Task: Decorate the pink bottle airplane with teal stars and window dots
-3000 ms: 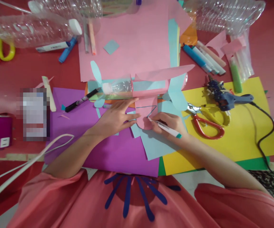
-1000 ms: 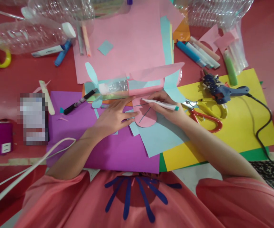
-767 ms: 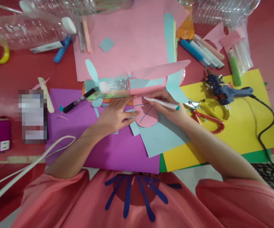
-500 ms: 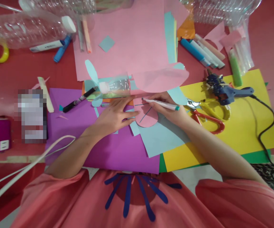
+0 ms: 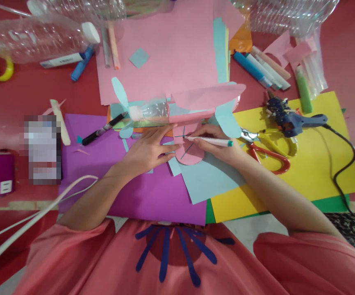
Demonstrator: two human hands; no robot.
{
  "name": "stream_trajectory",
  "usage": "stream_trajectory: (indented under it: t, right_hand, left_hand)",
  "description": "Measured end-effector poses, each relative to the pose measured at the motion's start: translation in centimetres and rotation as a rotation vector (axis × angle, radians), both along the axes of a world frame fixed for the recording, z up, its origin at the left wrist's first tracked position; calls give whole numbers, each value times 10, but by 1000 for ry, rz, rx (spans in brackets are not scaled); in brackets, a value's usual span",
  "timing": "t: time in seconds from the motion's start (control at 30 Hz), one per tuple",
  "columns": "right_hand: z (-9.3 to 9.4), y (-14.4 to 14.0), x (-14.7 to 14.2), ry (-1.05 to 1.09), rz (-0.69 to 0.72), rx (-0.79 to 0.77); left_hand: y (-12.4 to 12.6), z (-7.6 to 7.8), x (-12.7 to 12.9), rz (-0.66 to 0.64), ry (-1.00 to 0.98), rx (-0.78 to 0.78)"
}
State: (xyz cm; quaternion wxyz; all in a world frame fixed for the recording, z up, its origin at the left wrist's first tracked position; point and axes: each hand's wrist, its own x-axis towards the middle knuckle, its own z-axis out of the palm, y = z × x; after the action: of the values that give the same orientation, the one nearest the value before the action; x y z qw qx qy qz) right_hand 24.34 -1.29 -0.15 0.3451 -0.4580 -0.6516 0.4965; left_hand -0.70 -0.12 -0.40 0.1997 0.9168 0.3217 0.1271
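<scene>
The right hand [image 5: 222, 145] pinches a white marker [image 5: 212, 141] with a green end between thumb and fingers, its tip at dark lines drawn on a rounded pink paper piece [image 5: 191, 155]; whether the tip actually meets the paper is hard to tell from this height. That piece lies between the two hands, partly over light blue paper [image 5: 211, 176] and just below a clear plastic bottle [image 5: 155, 111] dressed with pink and blue paper shapes. The left hand [image 5: 149, 149] grasps nothing, lying palm down with spread fingers, the fingertips at the piece's left edge. A black pen [image 5: 103, 129] rests on the purple sheet [image 5: 165, 200] to the left, while scissors [image 5: 271, 159] and a glue gun [image 5: 291, 119] lie on the yellow sheet [image 5: 315, 172] to the right.
</scene>
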Motion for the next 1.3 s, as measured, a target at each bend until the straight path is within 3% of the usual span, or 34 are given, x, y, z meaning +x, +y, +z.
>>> stream_trajectory:
  t: [0.37,0.87,1.3]
  right_hand:
    - [0,-1,6,-100,117,54]
    - [7,-1,4,-39,270,167]
    - [16,3,2,-32,373,124]
  left_hand:
    - [-2,3,2,33,-3,81]
    - [-2,4,0,37,10,6]
    - [-1,4,1,41,3,4]
